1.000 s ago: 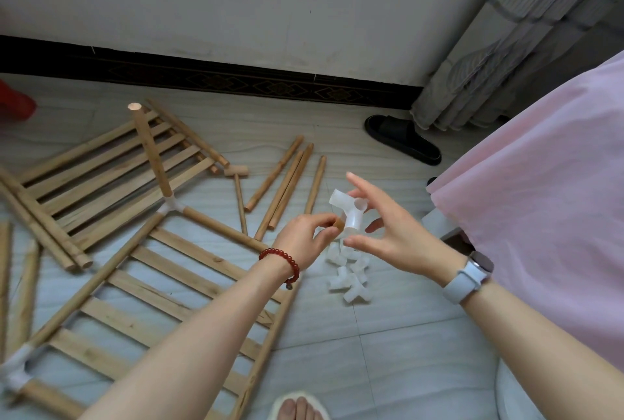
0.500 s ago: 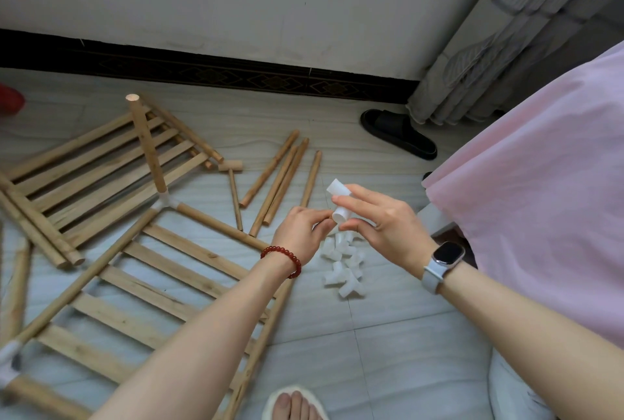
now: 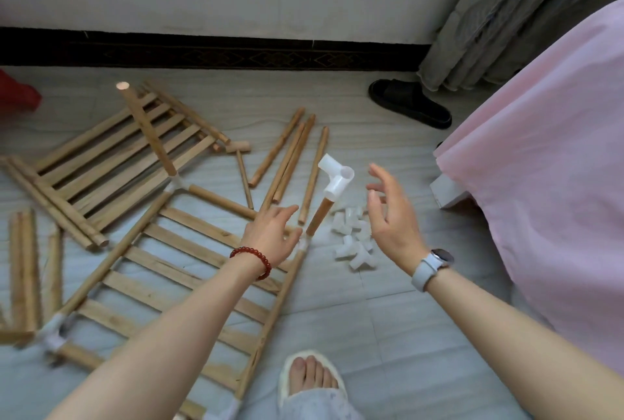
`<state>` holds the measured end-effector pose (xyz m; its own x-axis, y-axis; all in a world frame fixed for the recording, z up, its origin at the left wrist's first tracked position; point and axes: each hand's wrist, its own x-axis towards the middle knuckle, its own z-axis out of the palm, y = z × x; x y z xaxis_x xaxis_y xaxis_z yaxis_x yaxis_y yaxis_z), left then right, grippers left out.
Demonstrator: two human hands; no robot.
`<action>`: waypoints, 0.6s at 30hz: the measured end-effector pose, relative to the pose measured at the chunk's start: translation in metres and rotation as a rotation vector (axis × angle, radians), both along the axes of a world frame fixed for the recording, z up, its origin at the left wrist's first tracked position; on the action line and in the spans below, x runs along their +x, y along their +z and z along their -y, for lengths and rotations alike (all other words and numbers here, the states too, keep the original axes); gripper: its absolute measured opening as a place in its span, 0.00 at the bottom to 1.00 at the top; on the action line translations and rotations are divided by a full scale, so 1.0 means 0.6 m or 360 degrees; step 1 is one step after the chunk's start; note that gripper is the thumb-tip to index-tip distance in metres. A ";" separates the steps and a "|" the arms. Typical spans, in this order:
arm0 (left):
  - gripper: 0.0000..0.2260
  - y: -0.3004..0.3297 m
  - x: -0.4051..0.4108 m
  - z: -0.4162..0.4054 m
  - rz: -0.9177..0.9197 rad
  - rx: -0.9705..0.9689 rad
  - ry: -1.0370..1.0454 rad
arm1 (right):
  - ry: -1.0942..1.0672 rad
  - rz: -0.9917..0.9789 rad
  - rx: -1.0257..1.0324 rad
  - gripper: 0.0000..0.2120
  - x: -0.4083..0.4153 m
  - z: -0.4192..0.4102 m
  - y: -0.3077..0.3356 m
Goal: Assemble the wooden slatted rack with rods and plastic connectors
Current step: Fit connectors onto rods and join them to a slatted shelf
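1. Both hands have let go since half a second ago: the white three-way connector [image 3: 336, 180], pinched between them then, now sits on top of a short upright rod [image 3: 320, 217].
2. That rod rises from the near right corner of the slatted panel [image 3: 189, 261] lying on the floor [image 3: 405, 335].
3. Left hand [image 3: 273, 237], with its red bead bracelet, hovers just left of the rod's foot, its grip spread and holding nothing.
4. Right hand [image 3: 391, 217], with a pale watch, hangs just right of the connector, fingers loosely spread, blurred, touching nothing.
5. Spare white connectors [image 3: 354, 237] lie heaped on the floor between the rod and the right hand.
6. Loose rods [image 3: 287, 159] lie beyond, and a second slatted panel [image 3: 111, 163] to the left.
7. Another upright rod [image 3: 145, 126] stands at the far corner connector.
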<state>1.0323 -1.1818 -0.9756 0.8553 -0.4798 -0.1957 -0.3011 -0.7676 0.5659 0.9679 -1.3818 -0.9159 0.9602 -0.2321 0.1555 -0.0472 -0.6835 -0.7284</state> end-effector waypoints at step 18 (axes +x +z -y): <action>0.28 -0.114 -0.050 -0.101 -0.0488 0.0530 -0.0098 | -0.0259 -0.0865 -0.0768 0.10 -0.026 -0.014 -0.256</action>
